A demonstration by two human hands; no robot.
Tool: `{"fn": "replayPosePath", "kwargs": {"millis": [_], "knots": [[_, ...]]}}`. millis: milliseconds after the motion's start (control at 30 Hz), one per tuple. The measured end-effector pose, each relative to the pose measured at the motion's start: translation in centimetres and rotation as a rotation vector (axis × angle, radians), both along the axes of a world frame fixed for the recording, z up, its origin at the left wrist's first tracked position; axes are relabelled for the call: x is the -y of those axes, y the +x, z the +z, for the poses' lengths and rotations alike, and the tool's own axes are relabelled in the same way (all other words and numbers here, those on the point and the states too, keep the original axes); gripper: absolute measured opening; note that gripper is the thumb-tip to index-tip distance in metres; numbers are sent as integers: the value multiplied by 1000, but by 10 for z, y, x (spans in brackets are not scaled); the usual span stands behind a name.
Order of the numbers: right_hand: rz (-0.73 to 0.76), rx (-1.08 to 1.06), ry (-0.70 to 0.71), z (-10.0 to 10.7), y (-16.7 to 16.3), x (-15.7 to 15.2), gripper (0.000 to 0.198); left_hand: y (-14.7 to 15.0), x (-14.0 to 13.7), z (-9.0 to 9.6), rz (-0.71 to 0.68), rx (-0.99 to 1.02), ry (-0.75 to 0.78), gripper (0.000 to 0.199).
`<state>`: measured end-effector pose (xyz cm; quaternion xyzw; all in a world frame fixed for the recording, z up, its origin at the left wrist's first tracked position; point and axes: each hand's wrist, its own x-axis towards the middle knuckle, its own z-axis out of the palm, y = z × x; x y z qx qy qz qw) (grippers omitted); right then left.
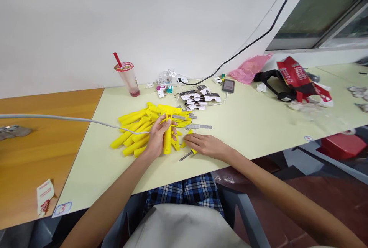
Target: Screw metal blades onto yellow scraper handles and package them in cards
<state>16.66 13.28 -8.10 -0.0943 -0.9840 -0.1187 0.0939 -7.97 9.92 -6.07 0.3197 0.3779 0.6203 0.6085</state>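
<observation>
My left hand (pixel 157 136) is closed around the handle of a yellow plastic scraper (pixel 167 140), its wide head pointing away from me. Behind and left of that hand lies a pile of similar yellow scrapers (pixel 133 127). My right hand (pixel 205 144) rests low over the table, fingers curled. From under its palm sticks out a screwdriver (pixel 188 155) with a yellow handle end, its tip pointing left. The fingertips are by a small yellow piece (pixel 187 137), partly covered. Flat metal blades (pixel 198 126) lie just beyond my hands.
Black-and-white card sleeves (pixel 197 98) lie behind the blades. A cup with a red straw (pixel 129 79) stands at the back left. A small screen device (pixel 228 86), a power strip (pixel 169 77) and a black cable are along the wall. A red box (pixel 296 75) sits at right.
</observation>
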Motion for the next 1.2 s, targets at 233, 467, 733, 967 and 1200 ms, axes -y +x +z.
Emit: {"fn": "replayPosePath", "kwargs": {"millis": [233, 467, 733, 967, 1200], "knots": [[68, 81, 145, 5, -5, -12, 29, -1, -1, 0, 12, 1, 7, 48], [97, 13, 115, 6, -6, -18, 23, -3, -2, 0, 24, -9, 31, 48], [-48, -291, -256, 19, 17, -27, 23, -6, -2, -1, 38, 9, 37, 49], [-330, -1291, -1136, 43, -29, -45, 25, 4, -4, 3, 17, -24, 27, 52], [-288, -1554, -1628, 59, -66, -110, 55, 15, -20, 5, -24, -28, -33, 55]]}}
